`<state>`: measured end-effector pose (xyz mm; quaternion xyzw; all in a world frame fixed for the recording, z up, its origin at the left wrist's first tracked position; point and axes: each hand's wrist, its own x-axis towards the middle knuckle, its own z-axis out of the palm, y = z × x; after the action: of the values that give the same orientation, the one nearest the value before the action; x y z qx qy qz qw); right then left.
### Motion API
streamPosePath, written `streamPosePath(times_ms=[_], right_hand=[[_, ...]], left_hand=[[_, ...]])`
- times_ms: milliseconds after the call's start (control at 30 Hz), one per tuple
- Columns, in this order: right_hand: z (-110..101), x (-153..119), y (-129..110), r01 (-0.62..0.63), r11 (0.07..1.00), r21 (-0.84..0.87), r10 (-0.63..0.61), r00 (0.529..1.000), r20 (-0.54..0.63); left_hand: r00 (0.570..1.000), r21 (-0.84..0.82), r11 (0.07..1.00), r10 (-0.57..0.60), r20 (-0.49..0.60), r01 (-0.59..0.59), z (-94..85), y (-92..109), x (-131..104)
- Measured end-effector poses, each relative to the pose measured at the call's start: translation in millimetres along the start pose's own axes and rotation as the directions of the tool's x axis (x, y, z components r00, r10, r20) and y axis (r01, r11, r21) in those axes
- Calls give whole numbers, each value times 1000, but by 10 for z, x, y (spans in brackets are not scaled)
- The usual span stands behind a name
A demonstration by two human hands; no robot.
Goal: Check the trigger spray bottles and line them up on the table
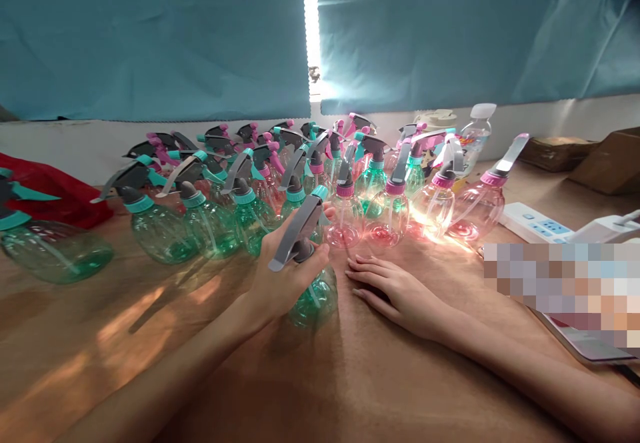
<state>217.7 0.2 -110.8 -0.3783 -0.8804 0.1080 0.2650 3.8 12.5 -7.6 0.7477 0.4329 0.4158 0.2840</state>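
The green spray bottle stood upright on the table, its neck gripped by the left hand. Right of that bottle, the right hand lay empty, palm down; beyond it stood rows of green and pink spray bottles.

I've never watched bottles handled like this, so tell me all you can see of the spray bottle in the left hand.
The green spray bottle looks like clear plastic, rounded, with a thin tube inside. Its head is dark grey with a grey lever and turquoise nozzle. It stands roughly upright, the left hand gripping its neck.
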Motion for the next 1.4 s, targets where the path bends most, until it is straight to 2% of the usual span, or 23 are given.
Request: streamPosePath(times_ms=[467, 867, 1100, 1400], right_hand=[[-3, 3, -7, -7, 1000, 29, 8, 1000, -22], [-10, 5, -15, -8, 1000, 27, 9, 1000, -20], [-6, 5, -12, -19, 999, 29, 19, 1000, -4], [-5, 2, -15, -23, 999, 32, 24, 1000, -6]], left_hand=[[1000, -12, 1000, 22, -2, -22, 2, -2, 12], [1000, 24, 1000, -15, 10, 14, -12, 46, 11], [997, -4, 999, 50, 60, -50, -34, 20, 19], [997, 54, 997, 51, 56, -54, -58, -6, 7]])
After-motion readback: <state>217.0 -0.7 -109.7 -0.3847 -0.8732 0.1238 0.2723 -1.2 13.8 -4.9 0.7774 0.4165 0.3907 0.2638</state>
